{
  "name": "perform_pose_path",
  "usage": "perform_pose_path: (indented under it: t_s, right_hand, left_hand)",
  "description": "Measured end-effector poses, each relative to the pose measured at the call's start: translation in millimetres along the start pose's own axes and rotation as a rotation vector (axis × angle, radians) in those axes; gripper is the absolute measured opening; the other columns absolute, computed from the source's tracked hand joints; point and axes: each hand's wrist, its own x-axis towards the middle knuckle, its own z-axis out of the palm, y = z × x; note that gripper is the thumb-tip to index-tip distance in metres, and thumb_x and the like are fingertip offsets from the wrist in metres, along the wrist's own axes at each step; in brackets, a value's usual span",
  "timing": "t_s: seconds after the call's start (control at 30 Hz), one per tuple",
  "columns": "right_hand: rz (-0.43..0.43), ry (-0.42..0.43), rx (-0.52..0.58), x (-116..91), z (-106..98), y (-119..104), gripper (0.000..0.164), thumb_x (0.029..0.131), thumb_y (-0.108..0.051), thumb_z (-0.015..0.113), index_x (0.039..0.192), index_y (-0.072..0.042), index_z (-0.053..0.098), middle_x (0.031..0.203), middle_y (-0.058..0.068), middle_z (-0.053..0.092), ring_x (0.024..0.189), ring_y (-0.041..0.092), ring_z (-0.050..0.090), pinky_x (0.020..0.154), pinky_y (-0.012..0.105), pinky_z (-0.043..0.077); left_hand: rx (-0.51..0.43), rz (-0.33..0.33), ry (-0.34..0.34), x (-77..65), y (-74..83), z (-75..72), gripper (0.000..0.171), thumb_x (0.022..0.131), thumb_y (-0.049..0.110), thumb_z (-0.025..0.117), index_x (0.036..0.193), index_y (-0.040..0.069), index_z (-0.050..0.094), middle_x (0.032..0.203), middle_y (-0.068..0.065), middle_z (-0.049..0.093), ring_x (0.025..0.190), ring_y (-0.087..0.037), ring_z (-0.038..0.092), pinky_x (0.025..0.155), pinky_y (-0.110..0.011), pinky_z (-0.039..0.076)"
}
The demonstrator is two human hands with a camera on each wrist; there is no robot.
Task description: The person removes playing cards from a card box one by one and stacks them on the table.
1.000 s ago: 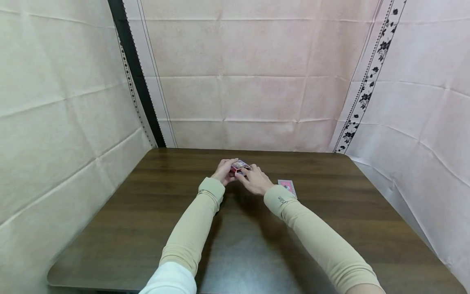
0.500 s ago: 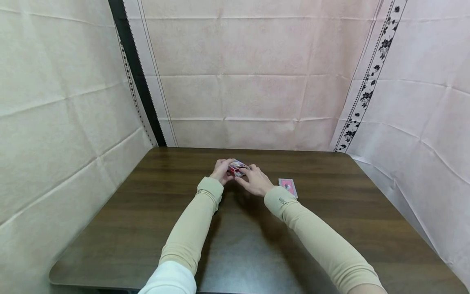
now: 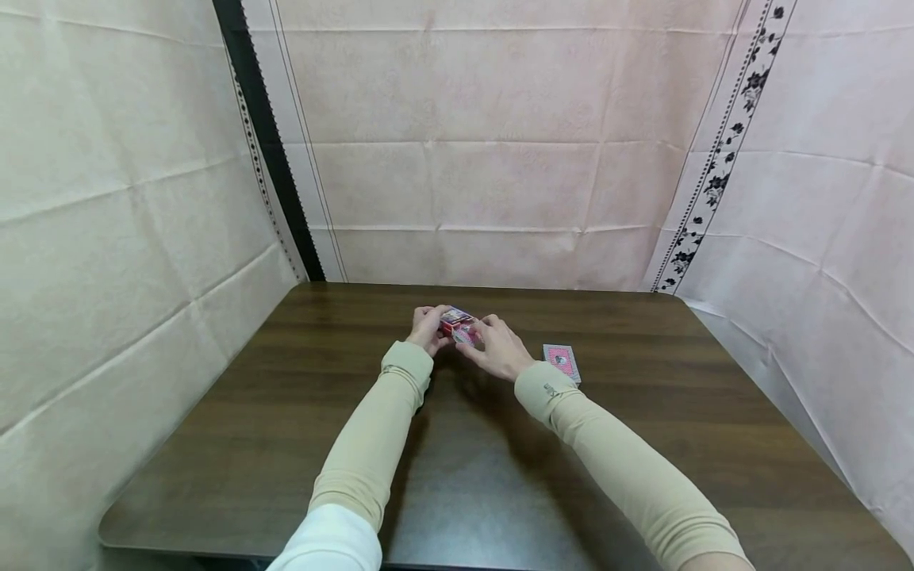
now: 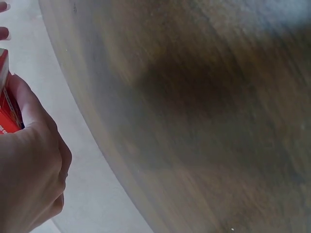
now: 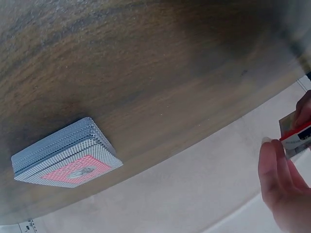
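One red box (image 3: 452, 325) we grip in our left hand (image 3: 427, 327) near the surface's (image 3: 236, 452) far edge; our right hand (image 3: 497, 349), pinch unclear, seemingly opens it, needing gentleness next.

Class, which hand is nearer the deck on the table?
The right hand; the card deck lies beside its cuff. The left hand, gripping the red box, is farther.

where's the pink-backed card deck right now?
In the head view, the card deck lies on the table, right of centre, just beyond the right cuff; in the right wrist view, lower left.
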Motion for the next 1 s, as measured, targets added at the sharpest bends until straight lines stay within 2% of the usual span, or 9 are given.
perform_pose_path:
  t_s: [0.27, 0.53, 0.63, 0.83, 1.0]
  right_hand:
    - [-0.044, 0.112, -0.104, 0, 1, 1, 0.037, 0.080, -0.046, 0.060, 0.092, -0.011, 0.059, 0.099, 0.009, 0.054, 0.082, 0.021, 0.052, 0.070, 0.036, 0.049]
    - [-0.022, 0.061, -0.165, 0, 0, 3, 0.038, 0.074, -0.041, 0.061, 0.098, -0.013, 0.054, 0.080, 0.001, 0.053, 0.068, 0.015, 0.049, 0.056, 0.031, 0.044]
    - [-0.009, 0.053, -0.168, -1, -1, 5, 0.042, 0.071, -0.040, 0.061, 0.102, -0.014, 0.054, 0.083, 0.002, 0.052, 0.068, 0.016, 0.049, 0.055, 0.031, 0.043]
    - [0.004, 0.055, -0.178, -3, -2, 13, 0.050, 0.070, -0.041, 0.060, 0.111, -0.014, 0.052, 0.096, 0.005, 0.052, 0.076, 0.019, 0.051, 0.061, 0.037, 0.047]
    - [0.038, 0.081, -0.186, -6, -5, 22, 0.046, 0.071, -0.041, 0.059, 0.107, -0.014, 0.053, 0.093, 0.004, 0.050, 0.077, 0.020, 0.050, 0.061, 0.039, 0.047]
  left_hand:
    - [0.000, 0.000, -0.018, -2.9, -0.9, 1.9, 0.042, 0.084, 0.014, 0.058, 0.112, 0.013, 0.027, 0.111, -0.017, 0.044, 0.084, -0.026, 0.054, 0.082, -0.044, 0.048]
    - [-0.041, 0.010, 0.012, -0.5, 0.2, -1.9, 0.045, 0.084, 0.012, 0.058, 0.114, 0.014, 0.025, 0.107, -0.017, 0.044, 0.083, -0.027, 0.054, 0.084, -0.047, 0.046]
    - [-0.051, 0.023, 0.030, -1.6, 1.8, -3.0, 0.047, 0.083, 0.012, 0.058, 0.114, 0.014, 0.023, 0.104, -0.017, 0.046, 0.084, -0.028, 0.055, 0.082, -0.047, 0.047]
    - [-0.069, 0.042, 0.061, -4.4, 4.4, -5.7, 0.052, 0.083, 0.011, 0.056, 0.120, 0.013, 0.018, 0.104, -0.019, 0.048, 0.090, -0.029, 0.056, 0.081, -0.046, 0.048]
    - [-0.063, 0.025, 0.074, -6.1, 5.8, -7.1, 0.053, 0.084, 0.011, 0.054, 0.123, 0.013, 0.017, 0.113, -0.022, 0.046, 0.097, -0.032, 0.055, 0.083, -0.047, 0.047]
